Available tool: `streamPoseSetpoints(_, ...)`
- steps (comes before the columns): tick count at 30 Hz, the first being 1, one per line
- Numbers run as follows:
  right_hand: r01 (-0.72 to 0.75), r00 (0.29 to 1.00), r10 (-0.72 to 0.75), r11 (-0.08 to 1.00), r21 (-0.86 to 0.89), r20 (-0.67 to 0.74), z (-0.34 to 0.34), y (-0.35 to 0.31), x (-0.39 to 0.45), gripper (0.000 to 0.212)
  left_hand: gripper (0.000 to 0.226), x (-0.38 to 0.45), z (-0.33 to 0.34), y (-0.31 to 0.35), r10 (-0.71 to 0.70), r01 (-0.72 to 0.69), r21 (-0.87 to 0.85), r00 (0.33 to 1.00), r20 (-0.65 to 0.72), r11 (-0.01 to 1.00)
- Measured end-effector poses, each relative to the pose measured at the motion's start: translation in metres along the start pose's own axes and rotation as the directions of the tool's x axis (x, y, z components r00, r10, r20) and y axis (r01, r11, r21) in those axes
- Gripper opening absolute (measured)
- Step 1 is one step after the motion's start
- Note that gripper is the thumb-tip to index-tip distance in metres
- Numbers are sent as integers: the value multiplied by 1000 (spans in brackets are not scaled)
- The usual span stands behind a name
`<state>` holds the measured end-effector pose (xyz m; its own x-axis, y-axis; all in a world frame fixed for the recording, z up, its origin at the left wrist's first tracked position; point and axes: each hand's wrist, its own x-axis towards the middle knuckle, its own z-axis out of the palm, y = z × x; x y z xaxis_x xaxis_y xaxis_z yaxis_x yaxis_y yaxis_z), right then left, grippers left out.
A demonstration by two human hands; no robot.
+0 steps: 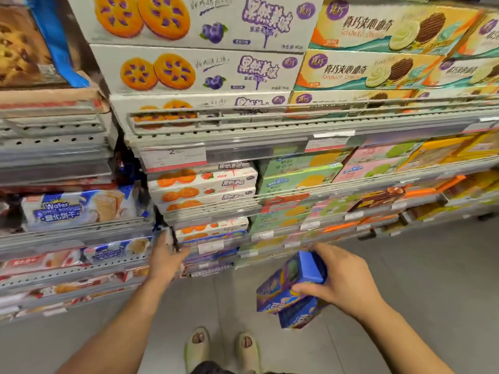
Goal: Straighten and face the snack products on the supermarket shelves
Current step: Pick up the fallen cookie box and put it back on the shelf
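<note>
Right hand point(343, 282) grips two stacked blue biscuit boxes point(290, 292) near the body, above the grey floor point(418, 265). Left hand point(164, 259) reaches to a low shelf edge point(210, 248) under white fruit-biscuit boxes point(213, 228); its fingers are blurred, so its grip cannot be told.

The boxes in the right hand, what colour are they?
Mostly blue and purple boxes, gripped by the right hand; the head view shows it.

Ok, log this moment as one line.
phase: facing low shelf | left hand: reaching into shelf by blue boxes | right hand: holding two blue snack boxes off shelf
</note>
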<state>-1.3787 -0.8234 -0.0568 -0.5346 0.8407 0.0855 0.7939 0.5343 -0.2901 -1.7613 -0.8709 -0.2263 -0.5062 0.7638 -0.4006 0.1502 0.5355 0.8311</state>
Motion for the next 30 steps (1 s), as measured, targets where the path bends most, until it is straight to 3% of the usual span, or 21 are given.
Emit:
streamPoseSetpoints(2,-50,999,50,999,-8,9,-3,-2,-4,75,94,23,1,-18,16,-19,88,999,33,996)
streamPoseSetpoints(3,-80,997,80,997,-4,6,-5,-2,-5,74,98,29,4,-20,35,-41,136,998,45,990)
streamPoseSetpoints(8,-179,984,179,984,-7,13,-11,-3,-9,68,67,42,21,-9,110,-111,159,994,12,981)
streamPoseSetpoints(12,-164,987,164,987,3,-5,-13,-8,-14,66,39,67,22,-13,27,-27,270,1000,7,962)
streamPoseSetpoints(19,-149,988,152,985,82,-21,-14,-11,-21,66,59,58,12,-11,136,-145,296,989,51,944)
streamPoseSetpoints(30,-29,1000,30,993,111,-10,2,-11,-5,82,38,-32,-22,-17,126,-126,76,992,2,989)
